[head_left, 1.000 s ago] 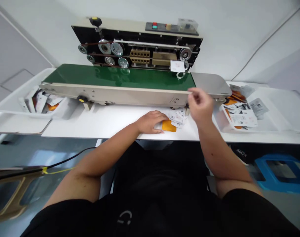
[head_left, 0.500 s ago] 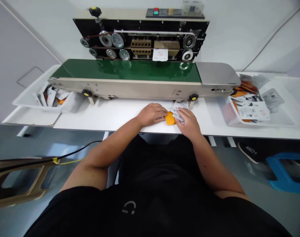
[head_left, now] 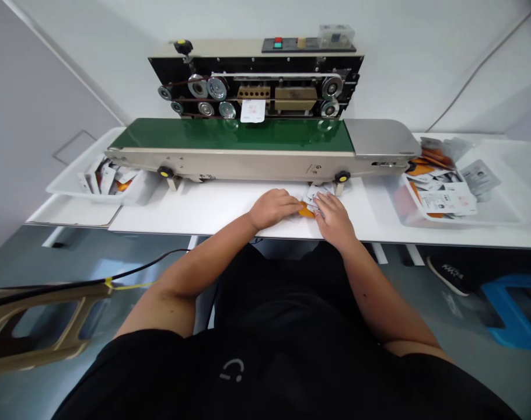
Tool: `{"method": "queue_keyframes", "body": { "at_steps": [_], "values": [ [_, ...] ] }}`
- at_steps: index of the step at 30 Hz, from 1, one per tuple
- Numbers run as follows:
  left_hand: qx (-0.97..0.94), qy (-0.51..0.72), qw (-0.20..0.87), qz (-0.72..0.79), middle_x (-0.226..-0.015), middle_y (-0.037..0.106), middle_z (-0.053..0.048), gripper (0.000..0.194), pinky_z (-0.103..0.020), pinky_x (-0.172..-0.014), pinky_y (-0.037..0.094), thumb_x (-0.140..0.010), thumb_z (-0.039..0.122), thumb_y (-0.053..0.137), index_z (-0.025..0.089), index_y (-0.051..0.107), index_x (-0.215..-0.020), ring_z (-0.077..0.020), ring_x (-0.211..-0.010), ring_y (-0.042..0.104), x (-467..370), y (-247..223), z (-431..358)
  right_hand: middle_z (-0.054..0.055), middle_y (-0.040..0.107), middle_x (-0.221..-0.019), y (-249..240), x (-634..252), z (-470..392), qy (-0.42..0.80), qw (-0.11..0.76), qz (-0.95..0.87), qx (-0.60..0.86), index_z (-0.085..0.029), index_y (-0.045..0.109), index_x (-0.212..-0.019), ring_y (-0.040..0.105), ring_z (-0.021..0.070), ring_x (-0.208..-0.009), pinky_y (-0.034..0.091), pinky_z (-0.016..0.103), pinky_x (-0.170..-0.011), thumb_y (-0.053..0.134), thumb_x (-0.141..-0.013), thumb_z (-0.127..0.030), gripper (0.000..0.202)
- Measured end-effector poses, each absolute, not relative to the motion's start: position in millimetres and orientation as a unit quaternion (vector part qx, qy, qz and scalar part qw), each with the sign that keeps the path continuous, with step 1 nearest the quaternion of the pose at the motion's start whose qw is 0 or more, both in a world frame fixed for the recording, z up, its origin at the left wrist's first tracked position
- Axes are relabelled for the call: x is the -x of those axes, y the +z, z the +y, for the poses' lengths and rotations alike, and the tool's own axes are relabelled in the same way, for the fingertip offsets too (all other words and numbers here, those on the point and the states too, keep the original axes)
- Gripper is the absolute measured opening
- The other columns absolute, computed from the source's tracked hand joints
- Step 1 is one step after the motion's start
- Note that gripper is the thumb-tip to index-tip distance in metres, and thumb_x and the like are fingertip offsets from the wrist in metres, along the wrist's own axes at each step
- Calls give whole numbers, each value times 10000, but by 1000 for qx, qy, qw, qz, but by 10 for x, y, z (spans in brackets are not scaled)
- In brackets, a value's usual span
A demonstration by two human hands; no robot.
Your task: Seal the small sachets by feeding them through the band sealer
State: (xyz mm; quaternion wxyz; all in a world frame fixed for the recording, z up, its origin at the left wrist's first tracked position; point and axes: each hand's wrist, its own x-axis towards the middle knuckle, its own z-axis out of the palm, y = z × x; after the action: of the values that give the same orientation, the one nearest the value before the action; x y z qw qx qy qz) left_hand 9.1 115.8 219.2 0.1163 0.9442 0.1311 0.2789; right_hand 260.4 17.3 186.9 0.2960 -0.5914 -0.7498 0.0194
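My left hand has its fingers closed at the edge of an orange piece, which seems to lie partly in a clear plastic pouch. Opposite it, my right hand curls its fingers over several white printed packets beside the orange piece. Both hands rest low at the table's front edge, and their fingertips are partly hidden. Beyond them stands a band sealing machine with a green conveyor belt. A white printed packet hangs in its sealing band, above the belt.
A white bin with several packets stands at the left. At the right, another bin holds white and orange packets, beside a clear tray. Below are a brown stool, a blue stool and another person's shoe.
The packet in the sealing machine has travelled left along the band. Less of the orange piece shows between my hands, with clear film now around it. The camera view has shifted slightly.
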Motion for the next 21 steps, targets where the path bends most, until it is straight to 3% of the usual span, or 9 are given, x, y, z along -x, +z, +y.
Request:
{"method": "queue_keyframes", "body": {
  "at_steps": [5,8,10,15,18,21],
  "values": [
    [-830,418,180,323,-875,742,-70,377,-312,-787,548,-1114,480,491,186,727,-1128,-195,-834,708,-13,2127,1267,156,607,-1535,1905,-2593,150,6,335,-729,597,-157,700,-1394,454,374,-1509,383,611,-1267,470,-1045,-380,474],
    [-769,457,279,351,-719,680,3,337,-249,-638,520,-1118,470,486,192,668,-1177,-140,-625,659,6,2084,1294,151,698,-1373,1952,-2584,120,2,390,-706,592,-193,747,-1303,561,359,-1369,429,598,-1218,547,-1014,-399,407],
    [-759,467,311,332,-759,699,7,294,-235,-614,520,-1110,450,514,197,648,-1177,-123,-604,654,0,2064,1299,139,746,-1216,1986,-2566,107,37,437,-678,589,-214,764,-1250,635,330,-1225,490,575,-1144,559,-1013,-416,373],
    [-799,481,217,290,-995,765,-63,213,-282,-760,576,-1095,376,558,196,671,-1107,-154,-848,730,-3,2092,1298,99,768,-1070,2087,-2391,129,298,541,-553,559,-221,731,-1267,710,233,-934,606,418,-847,655,-962,-583,479],
    [-843,467,116,242,-1112,772,-92,235,-361,-907,586,-1102,351,534,202,705,-1041,-200,-1051,737,16,2128,1296,100,780,-1008,2178,-2190,153,453,536,-498,510,-205,711,-1243,709,201,-816,580,339,-680,708,-901,-663,571],
    [-882,428,49,191,-1135,775,-69,233,-400,-932,584,-1090,373,556,239,727,-1006,-216,-1084,728,30,2144,1266,91,780,-1011,2279,-2021,182,520,531,-472,475,-205,691,-1176,723,188,-773,563,300,-616,787,-832,-644,567]
  ]
}}
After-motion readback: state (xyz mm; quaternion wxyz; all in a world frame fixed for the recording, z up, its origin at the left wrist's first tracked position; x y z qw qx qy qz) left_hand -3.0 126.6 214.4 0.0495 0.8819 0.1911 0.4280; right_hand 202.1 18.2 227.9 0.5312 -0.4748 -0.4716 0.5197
